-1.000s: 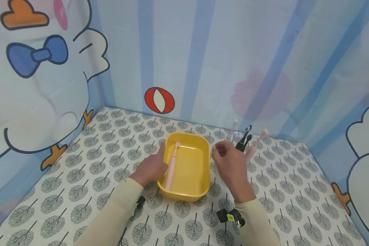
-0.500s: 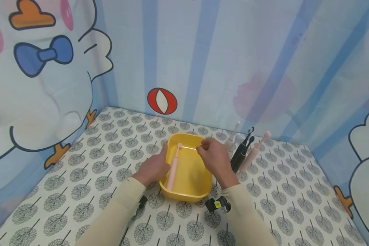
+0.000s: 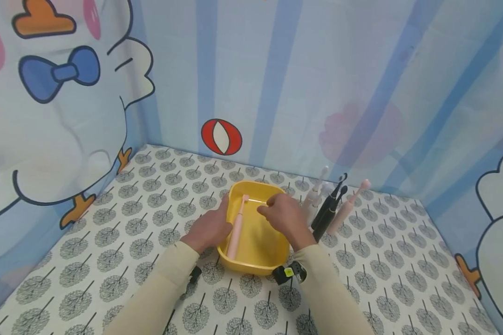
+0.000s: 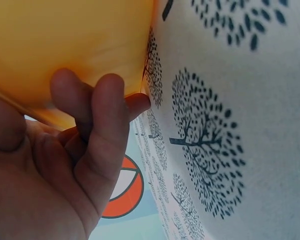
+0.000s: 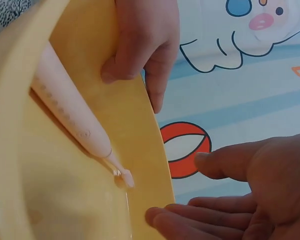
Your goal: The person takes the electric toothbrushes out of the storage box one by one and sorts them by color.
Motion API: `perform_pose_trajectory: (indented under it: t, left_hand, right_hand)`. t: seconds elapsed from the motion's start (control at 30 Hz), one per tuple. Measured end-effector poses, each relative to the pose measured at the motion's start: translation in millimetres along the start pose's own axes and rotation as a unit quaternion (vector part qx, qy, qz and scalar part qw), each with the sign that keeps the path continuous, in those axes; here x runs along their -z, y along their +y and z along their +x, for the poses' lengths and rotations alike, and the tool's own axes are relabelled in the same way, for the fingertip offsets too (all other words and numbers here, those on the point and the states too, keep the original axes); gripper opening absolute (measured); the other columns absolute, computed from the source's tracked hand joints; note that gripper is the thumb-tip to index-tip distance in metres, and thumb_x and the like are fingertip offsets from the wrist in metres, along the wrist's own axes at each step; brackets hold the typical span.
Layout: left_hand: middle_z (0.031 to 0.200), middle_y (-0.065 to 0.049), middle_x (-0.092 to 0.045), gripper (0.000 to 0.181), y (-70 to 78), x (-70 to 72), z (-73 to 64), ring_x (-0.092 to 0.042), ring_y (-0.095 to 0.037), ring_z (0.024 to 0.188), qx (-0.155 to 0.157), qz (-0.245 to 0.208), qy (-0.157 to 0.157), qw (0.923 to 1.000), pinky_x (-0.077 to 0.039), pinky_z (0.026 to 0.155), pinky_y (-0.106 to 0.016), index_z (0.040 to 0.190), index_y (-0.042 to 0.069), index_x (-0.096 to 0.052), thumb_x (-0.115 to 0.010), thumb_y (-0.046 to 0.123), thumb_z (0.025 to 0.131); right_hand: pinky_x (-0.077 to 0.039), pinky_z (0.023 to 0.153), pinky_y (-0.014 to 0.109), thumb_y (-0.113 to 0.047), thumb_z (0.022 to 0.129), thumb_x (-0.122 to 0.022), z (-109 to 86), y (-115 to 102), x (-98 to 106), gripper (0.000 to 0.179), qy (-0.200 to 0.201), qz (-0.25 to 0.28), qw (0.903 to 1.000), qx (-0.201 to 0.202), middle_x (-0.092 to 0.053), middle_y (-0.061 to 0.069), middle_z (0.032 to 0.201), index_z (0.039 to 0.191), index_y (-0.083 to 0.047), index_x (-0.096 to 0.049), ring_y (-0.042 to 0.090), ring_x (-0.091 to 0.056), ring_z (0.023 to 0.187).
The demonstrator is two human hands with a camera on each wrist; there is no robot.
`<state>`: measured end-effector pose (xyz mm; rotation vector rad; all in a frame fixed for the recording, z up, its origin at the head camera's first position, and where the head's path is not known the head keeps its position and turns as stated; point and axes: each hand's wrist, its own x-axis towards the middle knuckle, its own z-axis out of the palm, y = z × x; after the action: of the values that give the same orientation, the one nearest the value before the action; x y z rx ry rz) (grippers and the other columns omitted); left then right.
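Observation:
A yellow plastic basin [image 3: 253, 269] sits on the patterned cloth. Inside it, along the left wall, lies a pink electric toothbrush [image 3: 235, 232], its head toward the far end. My left hand [image 3: 209, 229] grips the basin's left wall, with the thumb inside and the fingers [image 4: 110, 112] outside against the wall. Over the right part of the basin hovers my right hand [image 3: 289, 217]. In the right wrist view that right hand [image 5: 275, 187] holds nothing; its thumb stands apart from the extended fingers.
Right of the basin stand several more electric toothbrushes: whitish ones [image 3: 314, 195], black ones [image 3: 328, 216] and a pink one [image 3: 344, 211]. The tree-print cloth [image 3: 381, 279] meets a cartoon-printed backdrop [image 3: 251, 93] behind and at both sides.
My right hand has moved left, from beside the standing toothbrushes to over the basin. My left hand keeps its grip on the basin wall. The view has shifted slightly.

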<state>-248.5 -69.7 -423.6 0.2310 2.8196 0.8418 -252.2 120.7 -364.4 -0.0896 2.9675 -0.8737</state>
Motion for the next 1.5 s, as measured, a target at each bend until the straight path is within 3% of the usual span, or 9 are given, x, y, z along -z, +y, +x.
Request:
perform_pose_trajectory:
  t: [0.1, 0.2, 0.37, 0.47, 0.77, 1.23, 1.5]
  left_hand:
    - [0.070, -0.009, -0.056, 0.081, 0.6, 0.7, -1.0, -0.054, -0.020, 0.055, -0.002, -0.006, -0.003, 1.0000, -0.044, 0.052, -0.034, 0.157, 0.011, 0.006, -0.047, 0.020, 0.095]
    - [0.071, -0.010, -0.056, 0.081, 1.1, 1.3, -1.7, -0.054, -0.020, 0.056, 0.000, -0.011, -0.006, 0.9999, -0.044, 0.053, -0.033, 0.157, 0.011, 0.005, -0.046, 0.020, 0.094]
    - [0.073, -0.009, -0.056, 0.081, 0.1, 1.3, -2.0, -0.054, -0.020, 0.056, 0.004, -0.013, -0.009, 0.9999, -0.044, 0.054, -0.033, 0.157, 0.011, 0.005, -0.047, 0.020, 0.094]
    - [0.071, -0.010, -0.056, 0.081, -1.4, 1.1, -1.4, -0.054, -0.021, 0.056, 0.001, -0.009, -0.003, 0.9999, -0.044, 0.053, -0.034, 0.157, 0.012, 0.005, -0.046, 0.021, 0.094]
    - [0.067, -0.010, -0.055, 0.081, -1.6, 0.4, 0.1, -0.053, -0.021, 0.053, -0.014, -0.002, 0.002, 0.9999, -0.043, 0.050, -0.034, 0.157, 0.011, 0.006, -0.046, 0.020, 0.094]
    - [0.069, -0.009, -0.055, 0.081, 0.4, 0.1, -3.1, -0.054, -0.021, 0.055, -0.022, -0.001, 0.005, 0.9997, -0.043, 0.050, -0.034, 0.157, 0.010, 0.004, -0.047, 0.018, 0.094]
    - [0.069, -0.008, -0.055, 0.082, 1.1, -0.6, -1.4, -0.054, -0.021, 0.054, -0.024, 0.009, 0.007, 0.9996, -0.043, 0.050, -0.034, 0.156, 0.009, 0.005, -0.047, 0.019, 0.094]
  right_hand:
    - [-0.041, 0.050, 0.026, -0.031, 0.089, -0.068, 1.5, -5.6, -1.2, 0.030, -0.040, 0.006, 0.9987, -0.033, -0.062, 0.003, 0.063, 0.077, -0.003, -0.071, 0.014, -0.054, 0.056]
    - [-0.043, 0.051, 0.026, -0.030, 0.089, -0.067, 3.8, -10.1, -4.1, 0.031, -0.060, 0.007, 0.9974, -0.039, -0.065, 0.005, 0.064, 0.077, -0.001, -0.072, 0.016, -0.058, 0.058]
    - [-0.041, 0.049, 0.026, -0.027, 0.089, -0.067, 9.3, -15.3, -10.8, 0.038, -0.071, 0.003, 0.9970, -0.029, -0.059, 0.003, 0.053, 0.058, -0.007, -0.060, 0.019, -0.061, 0.057]
    - [-0.041, 0.050, 0.026, -0.027, 0.089, -0.068, 13.6, -18.1, -14.2, 0.043, -0.081, -0.008, 0.9964, -0.026, -0.057, 0.002, 0.050, 0.053, -0.011, -0.052, 0.021, -0.064, 0.058]
    - [-0.047, 0.061, 0.031, -0.034, 0.085, -0.074, 20.3, -23.2, -24.7, 0.030, -0.111, -0.011, 0.9927, -0.044, -0.064, 0.006, 0.071, 0.082, -0.006, -0.061, 0.019, -0.065, 0.060]
    - [-0.053, 0.068, 0.040, -0.022, 0.084, -0.074, 16.3, -25.7, -30.5, 0.020, -0.168, 0.061, 0.9799, -0.088, -0.067, 0.011, 0.087, 0.097, -0.008, -0.068, 0.029, -0.065, 0.076]
    - [-0.053, 0.068, 0.041, -0.019, 0.083, -0.072, 17.8, -27.5, -31.3, 0.015, -0.192, 0.028, 0.9790, -0.062, -0.067, 0.013, 0.082, 0.093, -0.007, -0.069, 0.030, -0.064, 0.075]
